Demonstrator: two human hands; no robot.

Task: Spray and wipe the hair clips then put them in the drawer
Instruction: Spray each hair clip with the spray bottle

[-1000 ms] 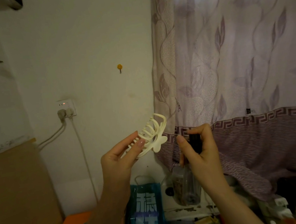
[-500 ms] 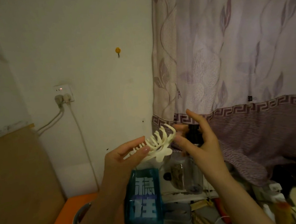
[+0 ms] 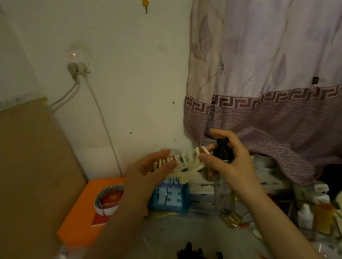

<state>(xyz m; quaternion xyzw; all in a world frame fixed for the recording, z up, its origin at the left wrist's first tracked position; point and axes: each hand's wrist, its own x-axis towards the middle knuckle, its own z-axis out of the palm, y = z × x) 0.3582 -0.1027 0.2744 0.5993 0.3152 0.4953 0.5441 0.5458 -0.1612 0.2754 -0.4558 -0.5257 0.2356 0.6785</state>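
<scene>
1 cream plastic claw hair clip (image 3: 187, 164), 1 clear spray bottle with black cap (image 3: 223, 183), 1 orange box (image 3: 80, 221), 2 wall plugs (image 3: 77, 67), 2 hands (image 3: 147, 173).

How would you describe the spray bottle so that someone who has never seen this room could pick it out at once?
Start at the purple curtain and drop to its lower left corner. There the right hand holds the spray bottle upright beside the cream hair clip. Its black pump top and clear, narrow body set it apart.
</scene>
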